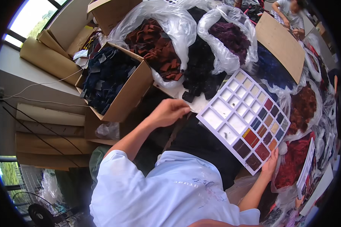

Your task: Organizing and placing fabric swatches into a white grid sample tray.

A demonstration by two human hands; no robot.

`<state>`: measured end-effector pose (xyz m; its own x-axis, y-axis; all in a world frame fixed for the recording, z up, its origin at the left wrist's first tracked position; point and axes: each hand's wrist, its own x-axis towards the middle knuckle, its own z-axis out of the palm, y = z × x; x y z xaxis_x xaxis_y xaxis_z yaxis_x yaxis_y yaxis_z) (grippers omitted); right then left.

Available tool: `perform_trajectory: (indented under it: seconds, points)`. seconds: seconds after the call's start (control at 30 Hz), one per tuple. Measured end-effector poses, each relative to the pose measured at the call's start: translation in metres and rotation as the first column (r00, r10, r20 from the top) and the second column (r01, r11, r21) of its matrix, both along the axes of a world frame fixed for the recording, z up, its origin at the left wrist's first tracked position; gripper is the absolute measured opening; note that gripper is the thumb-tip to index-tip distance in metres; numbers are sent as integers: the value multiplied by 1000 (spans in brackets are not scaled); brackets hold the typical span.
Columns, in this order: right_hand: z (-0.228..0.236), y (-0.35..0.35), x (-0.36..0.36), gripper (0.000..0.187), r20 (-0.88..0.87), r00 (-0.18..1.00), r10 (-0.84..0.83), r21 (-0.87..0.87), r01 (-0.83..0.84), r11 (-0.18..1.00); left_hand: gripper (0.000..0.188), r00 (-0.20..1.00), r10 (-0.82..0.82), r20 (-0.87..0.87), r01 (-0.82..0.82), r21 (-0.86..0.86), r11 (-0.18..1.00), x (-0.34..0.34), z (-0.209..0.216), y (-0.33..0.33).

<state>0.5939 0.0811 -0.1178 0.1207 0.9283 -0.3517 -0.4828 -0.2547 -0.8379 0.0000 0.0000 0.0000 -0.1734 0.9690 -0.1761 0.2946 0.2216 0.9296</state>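
A white swatch tray [237, 120], divided into square compartments, is tilted in front of me. My right hand [270, 162] grips its lower right edge. Small fabric swatches in red, brown, blue, grey and tan fill the compartments on its right side and along the bottom, and pale ones lie along the top. Several compartments on the left are bare white, a few with small dark bits in them. My left hand [172, 112] hovers just left of the tray, thumb and fingers pinched together. Whatever is between those fingertips, if anything, I cannot make out.
A cardboard box [134, 87] of dark blue fabric pieces stands at the left. Beyond are plastic bags with rust-brown [153, 45] and purple pieces [231, 39], and a loose black pile [201, 68]. Red pieces [293, 162] lie at the right. Another person [291, 15] works at the far right.
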Motion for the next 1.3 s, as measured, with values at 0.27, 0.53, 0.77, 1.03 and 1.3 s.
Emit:
perform_trajectory:
  seconds: [0.27,0.53,0.77,1.03,1.3]
  points:
    - [-7,37,34,42,855,508,-103,86,58,995,22,499,384,-777,-349,226,910,-174,24,-30]
    - [21,28,-49,41,803,595,-17,67,-62,996,19,255,45,-966,-219,-12,976,-204,8,-27]
    - [19,11,-75,39,778,621,97,-56,-86,995,34,153,-117,-981,-135,-139,981,-211,10,-27]
    - [25,1,-92,35,765,638,89,-53,-75,996,13,258,277,-926,-185,234,955,-219,15,-25]
    - [32,-10,-111,38,742,663,98,-37,-105,994,25,729,389,-563,-247,313,917,-127,22,59]
